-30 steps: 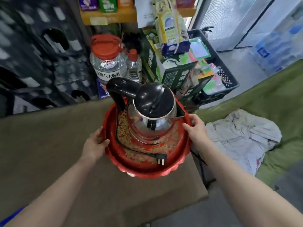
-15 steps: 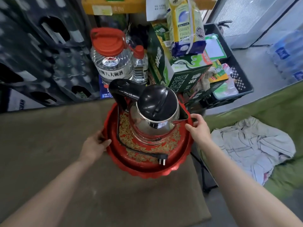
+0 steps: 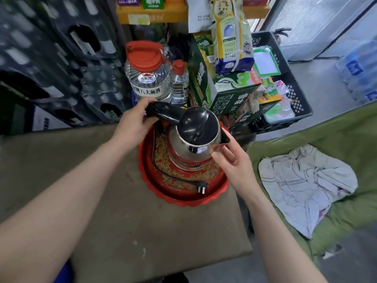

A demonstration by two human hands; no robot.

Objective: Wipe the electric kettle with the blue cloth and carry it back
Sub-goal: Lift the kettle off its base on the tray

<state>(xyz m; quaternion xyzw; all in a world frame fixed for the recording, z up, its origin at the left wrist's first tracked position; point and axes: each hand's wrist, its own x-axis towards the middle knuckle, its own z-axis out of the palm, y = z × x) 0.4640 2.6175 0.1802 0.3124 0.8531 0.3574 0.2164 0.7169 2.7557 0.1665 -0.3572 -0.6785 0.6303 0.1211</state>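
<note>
The electric kettle (image 3: 193, 139), shiny steel with a black lid and black handle, stands in a round red tray (image 3: 183, 198) on the brown table (image 3: 142, 231). Its black cord and plug (image 3: 201, 188) lie in the tray. My left hand (image 3: 132, 123) is wrapped around the kettle's handle. My right hand (image 3: 232, 162) touches the kettle's spout side with fingers spread. No blue cloth is in view.
Behind the tray stand a big clear jug with a red cap (image 3: 146, 76), a small bottle (image 3: 179, 82) and a green carton (image 3: 222, 90). Dark crates (image 3: 51, 68) fill the left. A white rag (image 3: 306, 184) lies on a green cover (image 3: 336, 131) at right.
Both hands have left the tray's rim. My left hand rose and took the kettle's handle; my right hand moved in to the kettle's spout side.
</note>
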